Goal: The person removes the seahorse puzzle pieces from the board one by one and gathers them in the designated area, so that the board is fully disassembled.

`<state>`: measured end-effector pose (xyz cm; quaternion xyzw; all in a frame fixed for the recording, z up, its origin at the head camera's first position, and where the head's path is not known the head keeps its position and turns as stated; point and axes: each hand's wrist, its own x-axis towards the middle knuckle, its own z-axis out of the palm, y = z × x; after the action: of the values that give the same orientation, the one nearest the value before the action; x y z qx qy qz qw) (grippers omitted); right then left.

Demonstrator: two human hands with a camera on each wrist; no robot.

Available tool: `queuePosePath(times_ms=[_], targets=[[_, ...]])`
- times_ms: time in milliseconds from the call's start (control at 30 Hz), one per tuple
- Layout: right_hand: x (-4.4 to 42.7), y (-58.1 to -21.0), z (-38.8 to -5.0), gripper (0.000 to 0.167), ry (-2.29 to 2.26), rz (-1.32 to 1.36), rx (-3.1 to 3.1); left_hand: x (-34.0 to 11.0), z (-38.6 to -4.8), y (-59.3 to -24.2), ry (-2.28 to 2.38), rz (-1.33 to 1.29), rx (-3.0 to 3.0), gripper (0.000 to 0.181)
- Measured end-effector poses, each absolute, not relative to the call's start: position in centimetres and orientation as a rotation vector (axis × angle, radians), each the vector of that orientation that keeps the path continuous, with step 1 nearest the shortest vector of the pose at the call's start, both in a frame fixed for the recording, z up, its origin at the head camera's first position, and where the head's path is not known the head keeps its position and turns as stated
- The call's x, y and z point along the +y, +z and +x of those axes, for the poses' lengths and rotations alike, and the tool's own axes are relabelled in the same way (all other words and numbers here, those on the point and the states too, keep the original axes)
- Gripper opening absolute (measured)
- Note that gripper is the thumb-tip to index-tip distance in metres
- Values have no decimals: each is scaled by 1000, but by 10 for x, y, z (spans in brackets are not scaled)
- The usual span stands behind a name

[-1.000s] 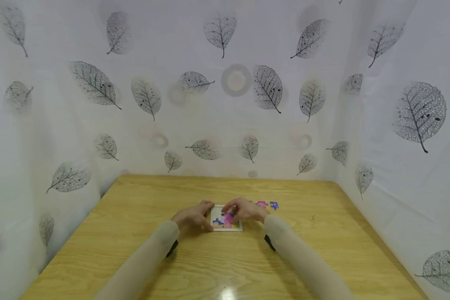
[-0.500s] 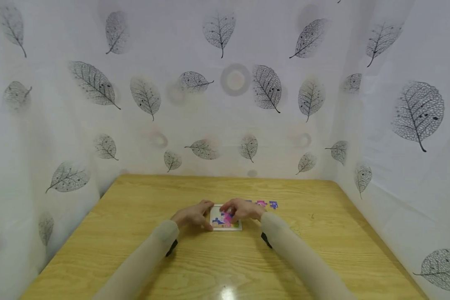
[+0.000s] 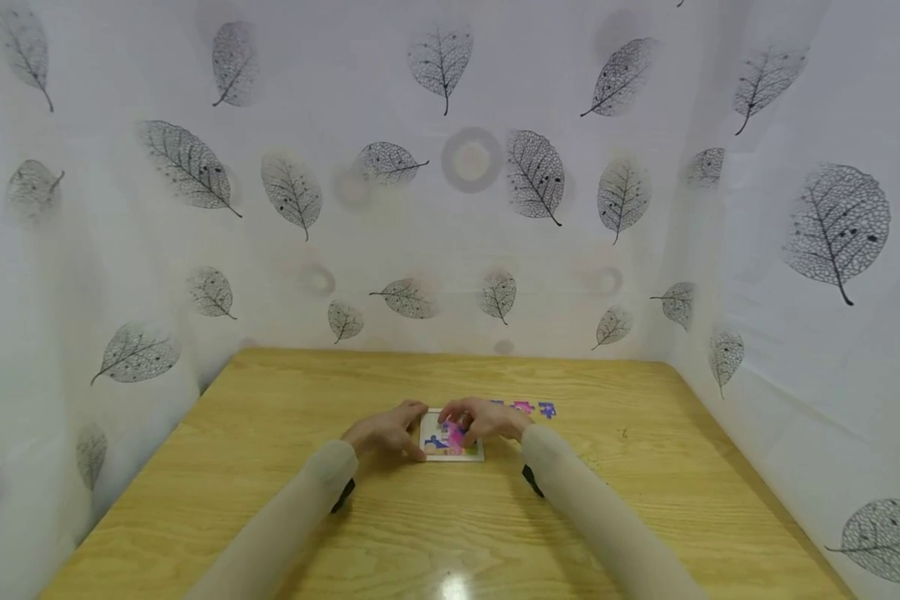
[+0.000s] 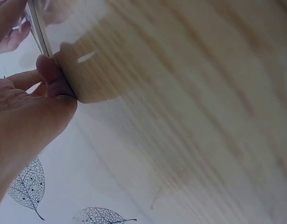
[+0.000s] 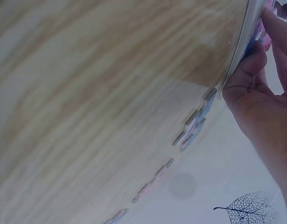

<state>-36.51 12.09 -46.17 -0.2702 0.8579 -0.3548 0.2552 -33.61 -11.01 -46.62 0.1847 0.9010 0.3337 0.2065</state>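
A small white-rimmed jigsaw tray (image 3: pixel 431 422) lies on the table with several joined pieces along its near side, pink, blue and tan. My left hand (image 3: pixel 390 429) holds the tray's left side, thumb by the near corner and fingers by the far one. In the left wrist view, the thumb (image 4: pixel 52 77) lies at the tray edge (image 4: pixel 37 28). Over the tray's right half, my right hand (image 3: pixel 491 418) pinches a pink and purple puzzle piece (image 3: pixel 452 431). That hand's fingers partly cover the piece and the tray's right side.
Beyond the right hand lie loose puzzle pieces, among them a pink one (image 3: pixel 522 407) and a blue one (image 3: pixel 547 409). More loose pieces (image 5: pixel 192 126) show in the right wrist view. Leaf-patterned white curtains (image 3: pixel 450 233) surround the wooden table (image 3: pixel 450 517).
The right hand's fingers have shifted slightly left over the tray, and more of the pink piece shows between them. My left hand keeps its place at the tray's left side.
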Motion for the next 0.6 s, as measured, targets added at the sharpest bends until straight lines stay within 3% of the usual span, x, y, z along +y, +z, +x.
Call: queuePosePath(times_ms=[600], targets=[[121,-463,-359,48,-963,-836,2363,-109,-338,-466,886,531,2531,93]])
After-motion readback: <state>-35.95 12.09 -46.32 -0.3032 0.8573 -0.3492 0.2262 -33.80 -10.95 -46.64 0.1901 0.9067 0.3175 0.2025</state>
